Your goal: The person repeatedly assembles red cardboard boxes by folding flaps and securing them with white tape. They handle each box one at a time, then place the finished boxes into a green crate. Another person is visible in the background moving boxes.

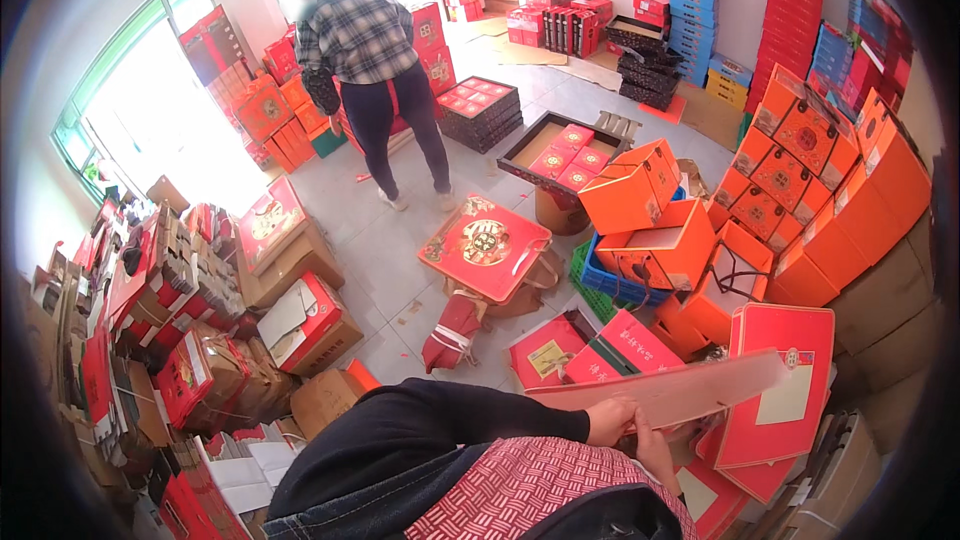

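Tiled floor (352,228) opens left beyond the left hand (609,422) and right hand (655,454), both gripping a board's (690,388) near edge, orange boxes (625,200) ahead.

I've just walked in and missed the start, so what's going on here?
The camera wearer holds a long pinkish panel with both the left hand and right hand, its far end in front of a large red box. Orange boxes are piled beyond it. Across the room, a co-worker stoops near stacked red boxes; what that person is handling is not clear.
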Demonstrator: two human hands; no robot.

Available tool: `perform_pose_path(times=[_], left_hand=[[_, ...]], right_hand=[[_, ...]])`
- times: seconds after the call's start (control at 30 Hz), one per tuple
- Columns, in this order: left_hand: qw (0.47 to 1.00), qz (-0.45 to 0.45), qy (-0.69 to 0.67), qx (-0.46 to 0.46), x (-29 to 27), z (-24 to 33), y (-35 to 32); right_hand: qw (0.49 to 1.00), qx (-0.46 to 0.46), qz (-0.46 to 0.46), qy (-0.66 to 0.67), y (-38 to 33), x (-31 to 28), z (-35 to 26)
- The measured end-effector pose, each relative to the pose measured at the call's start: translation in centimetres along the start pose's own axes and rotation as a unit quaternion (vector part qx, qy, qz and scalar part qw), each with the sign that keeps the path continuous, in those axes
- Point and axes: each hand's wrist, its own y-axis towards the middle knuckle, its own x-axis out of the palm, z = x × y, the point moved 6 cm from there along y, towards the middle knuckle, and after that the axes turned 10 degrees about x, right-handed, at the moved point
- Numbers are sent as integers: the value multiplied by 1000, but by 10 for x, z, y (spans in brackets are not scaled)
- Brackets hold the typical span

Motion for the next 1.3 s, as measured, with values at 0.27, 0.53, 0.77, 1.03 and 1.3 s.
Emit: perform_pose_path(times=[0.27,0.53,0.77,1.03,1.3], left_hand=[[985,-83,-52,-143,15,-47,-11],[991,-94,61,68,0,10,-5],[992,-24,102,68,-25,25,-7],[990,-91,38,-99,-20,24,-1],[949,-163,-194,-187,-1,13,-26]], right_hand=[[943,-233,80,-223,-13,9,23],[962,-119,-34,244,9,16,57],[952,-276,99,-91,-30,1,-30],[968,-214,117,-62,-34,-8,-16],[988,-144,49,-13,-54,-6,18]])
